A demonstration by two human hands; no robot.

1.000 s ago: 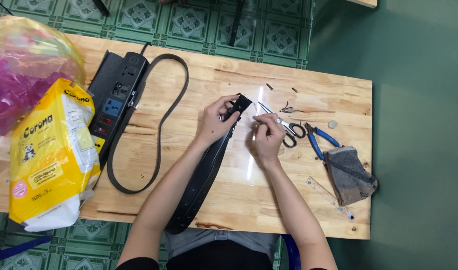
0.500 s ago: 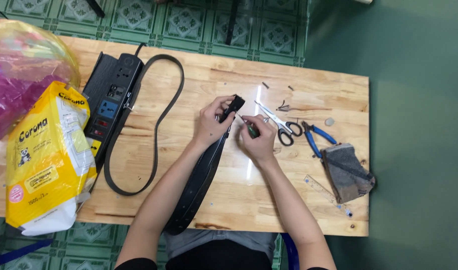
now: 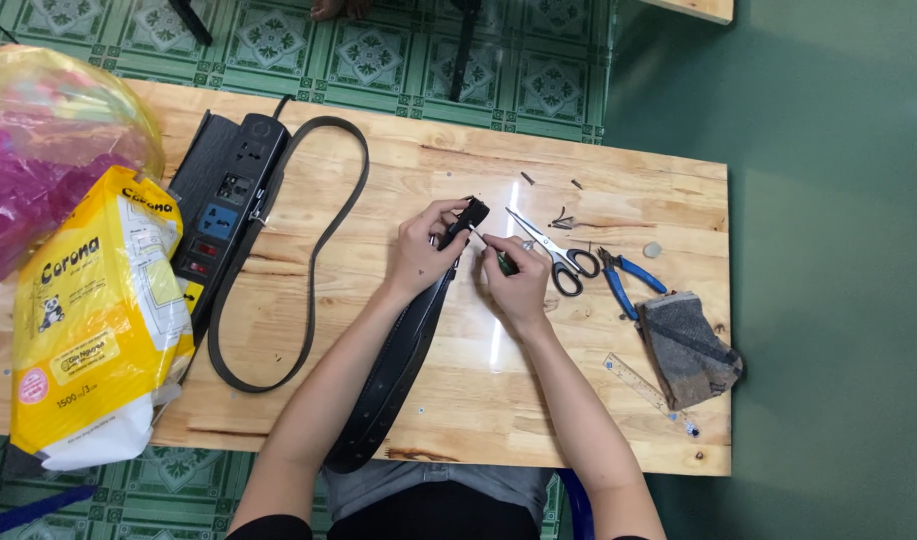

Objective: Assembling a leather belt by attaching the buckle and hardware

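The black belt (image 3: 399, 370) lies lengthwise on the wooden table (image 3: 599, 420), its near end hanging over the front edge and its far end raised in our left hand (image 3: 419, 255), which is clenched around it. Our right hand (image 3: 514, 280) pinches a small green-handled tool (image 3: 497, 256) whose tip meets the belt's end. Just beside the right hand lie scissors (image 3: 554, 255) and blue-handled pliers (image 3: 624, 280); further right are a grey pouch (image 3: 689, 345) and a clear ruler (image 3: 644, 390). A second belt (image 3: 314, 270) loops near a black power strip (image 3: 224, 205), beside a yellow packet (image 3: 94, 320).
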